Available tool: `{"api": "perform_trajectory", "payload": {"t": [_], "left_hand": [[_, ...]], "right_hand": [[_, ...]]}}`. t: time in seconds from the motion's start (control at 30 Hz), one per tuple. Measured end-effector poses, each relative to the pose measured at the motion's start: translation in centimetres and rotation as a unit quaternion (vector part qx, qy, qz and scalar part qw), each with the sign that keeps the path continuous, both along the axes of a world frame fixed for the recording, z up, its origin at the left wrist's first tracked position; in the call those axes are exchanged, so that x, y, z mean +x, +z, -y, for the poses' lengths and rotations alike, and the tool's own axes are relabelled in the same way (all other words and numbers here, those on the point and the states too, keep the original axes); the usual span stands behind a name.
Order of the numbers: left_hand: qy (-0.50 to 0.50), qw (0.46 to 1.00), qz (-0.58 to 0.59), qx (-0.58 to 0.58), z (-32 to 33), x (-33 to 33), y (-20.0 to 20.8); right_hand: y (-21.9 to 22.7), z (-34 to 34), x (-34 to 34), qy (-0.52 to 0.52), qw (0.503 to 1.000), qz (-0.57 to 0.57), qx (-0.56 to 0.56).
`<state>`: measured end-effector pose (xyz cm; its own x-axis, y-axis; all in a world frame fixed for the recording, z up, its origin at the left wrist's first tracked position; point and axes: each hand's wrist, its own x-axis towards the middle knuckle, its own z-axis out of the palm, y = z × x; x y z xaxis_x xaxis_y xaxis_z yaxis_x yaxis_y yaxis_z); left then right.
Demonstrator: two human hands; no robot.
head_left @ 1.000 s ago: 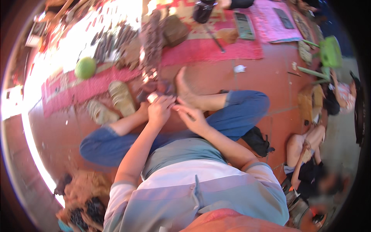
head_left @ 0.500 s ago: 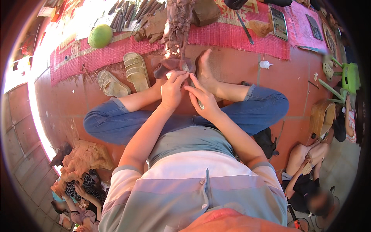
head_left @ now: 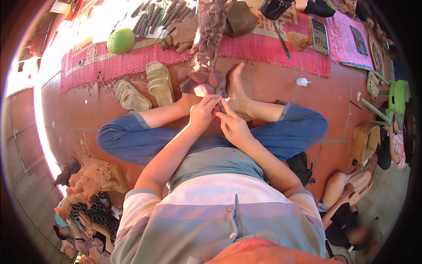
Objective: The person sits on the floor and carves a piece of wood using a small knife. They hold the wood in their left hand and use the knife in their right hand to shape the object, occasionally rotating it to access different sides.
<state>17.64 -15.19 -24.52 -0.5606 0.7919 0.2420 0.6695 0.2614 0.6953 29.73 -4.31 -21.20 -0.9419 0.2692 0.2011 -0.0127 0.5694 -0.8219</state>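
Between my bare feet stands a tall, finely carved dark wooden sculpture [head_left: 210, 37], its rounded base [head_left: 200, 82] nearest me. My right hand [head_left: 237, 130] is closed around a slim carving chisel [head_left: 230, 131]; the handle's end shows below my fingers. The chisel points at the lower edge of the base. My left hand [head_left: 202, 114] is closed too, its fingertips pressed together at the front of the chisel, against the base. Fingers hide the blade and its exact contact with the wood.
Dark-handled carving tools [head_left: 154, 17] and a green round fruit [head_left: 121, 41] lie on the far mat [head_left: 272, 55]. Sandals [head_left: 160, 83] sit left of the sculpture. A phone [head_left: 320, 37], a small white bottle [head_left: 303, 82] and a green stool [head_left: 398, 97] are at right. Other people sit nearby.
The whole view has shifted slightly, so the sculpture and both hands appear lower. My hands keep their hold at the base, with the right fingers slightly more curled.
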Motion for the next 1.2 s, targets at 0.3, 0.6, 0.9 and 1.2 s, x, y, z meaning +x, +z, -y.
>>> {"api": "perform_trajectory", "payload": {"t": [0.3,0.6,0.9,1.2], "left_hand": [[0.053,0.998,0.028,0.019,0.2,-0.3,0.3],[0.084,0.995,0.061,0.006,0.3,0.4,0.5],[0.084,0.994,0.072,0.016,0.0,1.0,-0.1],[0.076,0.994,0.072,0.028,-0.7,-0.4,0.5]], "right_hand": [[0.2,0.2,-0.9,0.017,1.000,0.018,-0.013],[1.2,0.3,-1.0,0.046,0.998,0.050,-0.004],[0.3,-0.6,-0.2,0.055,0.997,0.034,-0.049],[0.4,-0.9,-1.9,0.020,0.997,-0.010,-0.074]]}}
